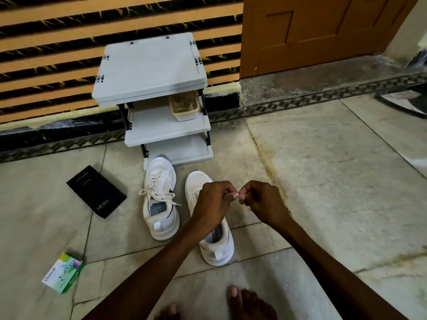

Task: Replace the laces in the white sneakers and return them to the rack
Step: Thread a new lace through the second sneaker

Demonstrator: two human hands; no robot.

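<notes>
Two white sneakers stand side by side on the floor, toes toward the rack. The left sneaker (160, 199) is laced with a tied bow. Over the middle of the right sneaker (213, 245) my two hands meet. My left hand (213, 202) and my right hand (261, 199) have curled fingers and pinch something small between their fingertips, probably a lace, too thin to make out. The hands hide the right sneaker's eyelets. The grey three-shelf rack (150, 65) stands against the wall just beyond the shoes.
A beige tub (184, 107) sits on the rack's middle shelf. A black phone box (97, 191) lies left of the sneakers and a small green-white carton (62, 276) nearer me on the left. My bare feet (249, 303) are at the bottom edge. A wooden door (312, 31) is at right.
</notes>
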